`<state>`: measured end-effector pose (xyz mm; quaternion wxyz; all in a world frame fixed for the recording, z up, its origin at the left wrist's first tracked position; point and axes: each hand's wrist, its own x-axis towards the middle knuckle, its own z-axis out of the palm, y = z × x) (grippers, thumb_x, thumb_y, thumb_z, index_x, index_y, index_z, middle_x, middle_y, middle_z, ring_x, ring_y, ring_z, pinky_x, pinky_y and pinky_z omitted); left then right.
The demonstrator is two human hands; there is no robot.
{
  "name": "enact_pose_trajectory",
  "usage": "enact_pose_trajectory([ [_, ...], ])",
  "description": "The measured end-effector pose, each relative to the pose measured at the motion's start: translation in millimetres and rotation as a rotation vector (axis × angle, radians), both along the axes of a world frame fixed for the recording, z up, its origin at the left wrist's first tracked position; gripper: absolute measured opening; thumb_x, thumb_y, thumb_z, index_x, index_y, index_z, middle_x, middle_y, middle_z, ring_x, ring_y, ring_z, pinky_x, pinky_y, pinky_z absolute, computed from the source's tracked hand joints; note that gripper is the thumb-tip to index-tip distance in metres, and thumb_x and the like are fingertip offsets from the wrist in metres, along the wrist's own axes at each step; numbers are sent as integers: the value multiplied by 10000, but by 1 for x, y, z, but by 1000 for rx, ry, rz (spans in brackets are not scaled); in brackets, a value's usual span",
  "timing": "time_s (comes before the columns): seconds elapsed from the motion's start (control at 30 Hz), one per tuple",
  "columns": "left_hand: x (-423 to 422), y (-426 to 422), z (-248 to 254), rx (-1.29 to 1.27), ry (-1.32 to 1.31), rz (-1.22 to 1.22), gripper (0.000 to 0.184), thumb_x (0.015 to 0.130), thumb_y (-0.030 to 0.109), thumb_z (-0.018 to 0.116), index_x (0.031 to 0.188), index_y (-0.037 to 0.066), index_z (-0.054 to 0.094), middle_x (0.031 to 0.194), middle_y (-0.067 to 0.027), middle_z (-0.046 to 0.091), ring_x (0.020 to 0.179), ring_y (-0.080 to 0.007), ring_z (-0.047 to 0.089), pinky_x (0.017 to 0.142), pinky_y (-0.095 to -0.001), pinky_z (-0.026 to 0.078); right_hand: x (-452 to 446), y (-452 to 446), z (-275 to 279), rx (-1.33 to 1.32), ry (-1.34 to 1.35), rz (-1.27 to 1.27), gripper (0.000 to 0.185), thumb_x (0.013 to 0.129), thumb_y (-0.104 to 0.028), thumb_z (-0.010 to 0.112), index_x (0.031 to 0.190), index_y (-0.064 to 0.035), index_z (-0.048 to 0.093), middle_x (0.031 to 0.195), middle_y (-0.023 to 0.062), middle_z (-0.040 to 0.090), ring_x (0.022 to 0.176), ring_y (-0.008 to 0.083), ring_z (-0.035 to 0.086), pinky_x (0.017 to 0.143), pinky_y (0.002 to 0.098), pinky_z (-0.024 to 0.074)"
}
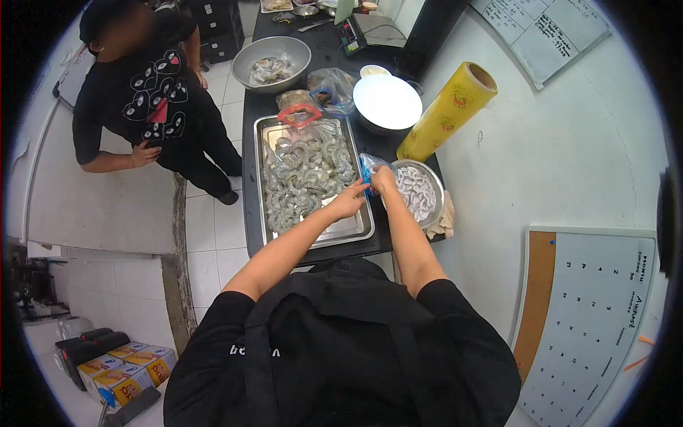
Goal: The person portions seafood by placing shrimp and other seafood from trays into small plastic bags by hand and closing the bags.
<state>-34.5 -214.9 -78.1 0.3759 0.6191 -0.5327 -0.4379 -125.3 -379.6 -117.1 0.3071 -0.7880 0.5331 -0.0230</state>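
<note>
Right hand (pixel 384 180): fingers curled closed, gripping the clear bag with a blue edge (pixel 366 165). Left hand (pixel 346 202): narrow, fingertips at the near edge of the same bag; could not tell whether they pinched it. The bag lay just ahead of both hands, toward the right rim of the metal tray (pixel 340 232).

The tray extended ahead and left of the left hand, loaded with grey shrimp (pixel 302 178). Just right of the right hand stood a metal bowl (pixel 440 193) of pale, peeled-looking shrimp (pixel 418 191); a beige cloth (pixel 447 218) lay beyond its right side. A yellow roll (pixel 447 112) stood ahead and right of the right hand; a round white item (pixel 388 102) sat directly ahead, farther off. Beyond the tray, ahead-left of the left hand: a large grey bowl (pixel 299 71). A person in black (pixel 107 128) stood well to the left of both hands.
</note>
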Motion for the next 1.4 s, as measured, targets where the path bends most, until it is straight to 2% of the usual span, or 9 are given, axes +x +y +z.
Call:
enact_pose_trajectory([
  [0.17, 1, 1, 5, 44, 62, 13, 530, 884, 106, 467, 1403, 113, 358, 1522, -154, 143, 1347, -294, 298, 1074, -360, 287, -2, 2, -4, -49, -36, -15, 220, 785, -122, 578, 952, -43, 698, 609, 116, 645, 475, 201, 627, 468, 336, 491],
  [0.27, 1, -2, 3, 15, 7, 26, 528, 885, 105, 469, 1401, 90, 356, 1520, -160, 150, 1334, -280, 321, 1061, -356, 303, -10, 22, 44, -56, -107, -50, 215, 776, -203, 579, 885, -66, 705, 835, 189, 672, 829, 349, 654, 738, 423, 498],
  [0.37, 4, -3, 5, -1, 49, 112, 516, 891, 124, 479, 1393, 81, 368, 1507, -154, 197, 1321, -264, 339, 1060, -353, 301, -26, 43, 93, -341, -156, 88, 174, 816, -179, 595, 833, -35, 691, 702, 117, 663, 675, 171, 653, 628, 312, 499],
  [0.47, 15, 6, 38, 118, 381, 188, 523, 922, 257, 487, 1400, 88, 359, 1459, -132, 307, 1308, -249, 356, 1072, -336, 273, -55, 37, 129, 2, -526, 141, 206, 877, -221, 555, 891, -46, 663, 826, 85, 670, 807, 166, 637, 732, 309, 487],
  [0.53, 19, 11, 65, 27, 527, 290, 534, 935, 324, 461, 1398, 77, 358, 1431, -131, 355, 1297, -246, 371, 1072, -334, 269, -68, 36, 157, 736, -1137, 69, 239, 929, -243, 482, 936, -32, 594, 875, 47, 622, 821, 162, 590, 777, 331, 472],
  [0.63, 23, 15, 89, -97, 734, 387, 628, 951, 496, 370, 1394, 50, 356, 1370, -117, 447, 1288, -244, 384, 1079, -326, 246, -70, 56, 191, 932, -1201, 18, 268, 960, -297, 451, 942, -54, 564, 903, 24, 589, 857, 155, 575, 804, 326, 457],
  [0.87, 33, 42, 133, -14, 735, 236, 206, 893, 250, 599, 974, 64, 632, 917, -14, 642, 897, -105, 564, 855, -273, 415, -49, 75, 209, 648, -922, 111, 235, 913, -221, 588, 1066, -45, 621, 903, -1, 632, 779, 70, 567, 703, 215, 456],
  [1.23, 64, 77, 155, -194, 439, 412, 447, 911, 390, 553, 1128, 3, 613, 1115, -129, 626, 1090, -176, 537, 967, -284, 378, -18, 84, 194, 493, -844, 203, 224, 896, -232, 601, 963, -31, 673, 731, -3, 635, 564, 37, 513, 488, 179, 384],
  [1.4, 70, 75, 150, 49, 344, 208, 375, 863, 250, 654, 1138, 2, 594, 988, -85, 650, 878, -136, 599, 808, -249, 460, -5, 84, 203, 421, -681, 349, 290, 876, -227, 625, 1065, -7, 634, 809, 27, 640, 678, 77, 557, 585, 211, 450],
])
